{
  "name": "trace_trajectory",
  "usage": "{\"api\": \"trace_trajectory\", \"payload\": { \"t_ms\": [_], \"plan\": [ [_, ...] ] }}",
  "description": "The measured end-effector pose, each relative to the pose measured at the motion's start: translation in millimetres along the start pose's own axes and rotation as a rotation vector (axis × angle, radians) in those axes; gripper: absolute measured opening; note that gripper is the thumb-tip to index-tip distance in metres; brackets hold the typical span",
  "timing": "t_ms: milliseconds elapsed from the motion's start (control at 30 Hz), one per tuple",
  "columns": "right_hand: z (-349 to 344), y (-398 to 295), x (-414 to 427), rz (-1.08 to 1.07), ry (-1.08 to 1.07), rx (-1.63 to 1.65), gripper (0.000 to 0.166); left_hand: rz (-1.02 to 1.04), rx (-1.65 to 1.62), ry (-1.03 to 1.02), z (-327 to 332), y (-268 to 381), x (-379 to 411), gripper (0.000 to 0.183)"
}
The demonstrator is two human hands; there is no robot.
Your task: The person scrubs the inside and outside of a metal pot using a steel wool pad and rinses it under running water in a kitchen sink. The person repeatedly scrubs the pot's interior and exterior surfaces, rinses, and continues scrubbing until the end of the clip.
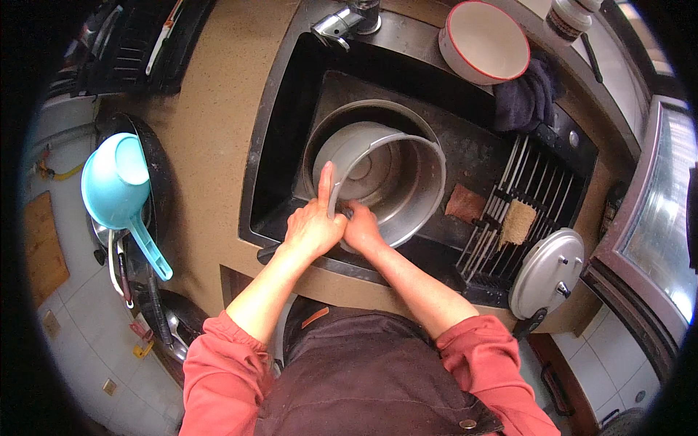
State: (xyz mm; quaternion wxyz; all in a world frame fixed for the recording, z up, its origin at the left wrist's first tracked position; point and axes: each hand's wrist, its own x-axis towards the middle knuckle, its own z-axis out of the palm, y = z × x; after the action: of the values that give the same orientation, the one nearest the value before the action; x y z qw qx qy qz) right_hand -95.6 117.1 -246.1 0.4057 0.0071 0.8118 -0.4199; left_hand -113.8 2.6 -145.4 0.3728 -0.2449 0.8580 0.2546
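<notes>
Over a dark sink (474, 147), both hands are at the near-left rim of a metal pressure cooker pot (420, 191), which is tilted so its inside shows. My left hand (313, 229) grips the rim, its index finger extended along the outer wall. My right hand (360, 226) is closed beside it at the pot's near side, around what seems to be its handle; that part is mostly hidden. The pot sits partly inside a larger round metal vessel (376, 104) in the basin. A reddish scouring pad (464, 204) lies on the basin floor.
A roll-up rack (491, 218) with a tan sponge (518, 222) spans the sink's right side. The pressure cooker lid (545, 272) leans there. Behind are a faucet (338, 27), a red-rimmed bowl (488, 43) and a dark cloth (526, 98). A turquoise ladle (117, 185) rests at left.
</notes>
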Motion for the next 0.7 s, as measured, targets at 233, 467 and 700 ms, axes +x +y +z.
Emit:
{"api": "trace_trajectory", "payload": {
  "t_ms": [233, 467, 700],
  "plan": [
    [-92, 48, 21, -0.551, -0.046, -1.074, 0.016, 0.022, 0.037, -0.02, -1, -3, 0, 0.097],
    [2, 20, -12, -0.167, 0.084, -0.152, 0.029, 0.081, 0.025, -0.024, 5, -7, 0, 0.099],
    [-93, 46, -12, -0.346, -0.004, -0.918, 0.023, 0.145, 0.018, -0.096, 0, -12, 4, 0.103]
  ]
}}
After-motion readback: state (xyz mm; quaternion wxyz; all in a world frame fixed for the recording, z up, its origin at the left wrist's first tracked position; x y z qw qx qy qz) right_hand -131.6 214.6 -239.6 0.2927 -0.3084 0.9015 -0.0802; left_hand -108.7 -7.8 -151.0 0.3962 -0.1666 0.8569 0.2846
